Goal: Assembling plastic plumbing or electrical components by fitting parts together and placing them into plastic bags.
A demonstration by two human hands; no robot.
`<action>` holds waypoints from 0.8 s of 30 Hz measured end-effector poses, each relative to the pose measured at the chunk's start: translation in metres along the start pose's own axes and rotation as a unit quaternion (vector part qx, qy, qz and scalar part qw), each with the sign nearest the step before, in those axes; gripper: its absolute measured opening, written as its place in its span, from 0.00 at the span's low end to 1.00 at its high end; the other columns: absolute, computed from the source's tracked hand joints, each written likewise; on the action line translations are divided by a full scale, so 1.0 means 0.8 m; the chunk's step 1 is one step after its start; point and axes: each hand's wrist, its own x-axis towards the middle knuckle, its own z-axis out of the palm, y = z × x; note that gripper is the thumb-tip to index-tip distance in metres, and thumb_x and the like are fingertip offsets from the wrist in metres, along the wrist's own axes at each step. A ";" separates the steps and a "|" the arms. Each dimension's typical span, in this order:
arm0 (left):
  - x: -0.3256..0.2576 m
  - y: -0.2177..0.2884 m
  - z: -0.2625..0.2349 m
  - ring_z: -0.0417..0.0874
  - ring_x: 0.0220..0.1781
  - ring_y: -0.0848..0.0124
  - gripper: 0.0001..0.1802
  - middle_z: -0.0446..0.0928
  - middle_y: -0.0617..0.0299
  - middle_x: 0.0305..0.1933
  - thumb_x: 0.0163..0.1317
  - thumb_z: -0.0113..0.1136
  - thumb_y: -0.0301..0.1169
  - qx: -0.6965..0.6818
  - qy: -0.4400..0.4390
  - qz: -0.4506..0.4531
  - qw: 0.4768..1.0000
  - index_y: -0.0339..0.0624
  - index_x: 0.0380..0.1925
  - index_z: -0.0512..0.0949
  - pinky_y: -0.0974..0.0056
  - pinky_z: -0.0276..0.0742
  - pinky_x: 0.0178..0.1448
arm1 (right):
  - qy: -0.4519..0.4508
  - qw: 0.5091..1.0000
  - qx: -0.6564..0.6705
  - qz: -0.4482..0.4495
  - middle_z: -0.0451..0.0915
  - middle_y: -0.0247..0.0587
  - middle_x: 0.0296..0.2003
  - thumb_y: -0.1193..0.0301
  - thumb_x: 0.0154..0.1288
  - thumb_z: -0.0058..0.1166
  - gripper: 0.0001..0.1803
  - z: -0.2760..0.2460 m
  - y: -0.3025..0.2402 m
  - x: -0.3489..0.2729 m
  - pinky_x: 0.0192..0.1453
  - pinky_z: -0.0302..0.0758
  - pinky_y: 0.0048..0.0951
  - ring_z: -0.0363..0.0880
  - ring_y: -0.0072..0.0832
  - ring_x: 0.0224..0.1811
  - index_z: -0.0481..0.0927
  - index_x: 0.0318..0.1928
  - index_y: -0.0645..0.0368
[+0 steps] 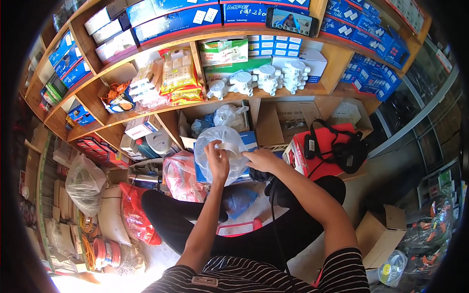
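The left hand (217,161) pinches a roll of pale tape (228,148) against a clear plastic bag (220,139), its grip closed on the roll. The right hand (261,158) rests at the bag's right side, fingers curled against the plastic; whether it truly grips is unclear. The bag sits before a blue box (249,139) on the lowest shelf. Right of it stands a red box (320,151) draped with a black strap. Above, white round junction boxes (266,78) line a wooden shelf (337,63), yellow-orange packets (178,78) to their left, and long blue cartons (171,19) higher up.
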 end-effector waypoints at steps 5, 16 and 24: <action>-0.016 0.026 -0.014 0.82 0.47 0.66 0.21 0.73 0.53 0.55 0.65 0.48 0.13 -0.308 0.220 -0.216 0.900 0.42 0.56 0.68 0.63 0.80 0.47 | 0.142 0.988 0.052 -0.023 0.85 0.56 0.33 0.60 0.70 0.58 0.15 -0.024 -0.048 0.011 0.43 0.79 0.53 0.85 0.54 0.38 0.81 0.39 0.60; -0.010 -0.016 -0.114 0.80 0.53 0.64 0.21 0.76 0.60 0.53 0.77 0.53 0.41 -0.712 0.108 -0.254 0.646 0.50 0.66 0.68 0.53 0.77 0.60 | 0.223 0.943 0.241 0.062 0.83 0.51 0.35 0.61 0.69 0.64 0.25 -0.058 -0.037 0.015 0.44 0.78 0.42 0.84 0.45 0.36 0.73 0.61 0.57; -0.018 0.091 -0.064 0.79 0.63 0.64 0.25 0.77 0.61 0.63 0.79 0.47 0.44 -0.680 -0.077 -0.309 0.661 0.48 0.70 0.68 0.56 0.76 0.67 | 0.184 0.911 0.305 -0.209 0.81 0.43 0.52 0.62 0.72 0.59 0.21 -0.170 -0.177 -0.030 0.64 0.72 0.37 0.79 0.37 0.57 0.81 0.61 0.56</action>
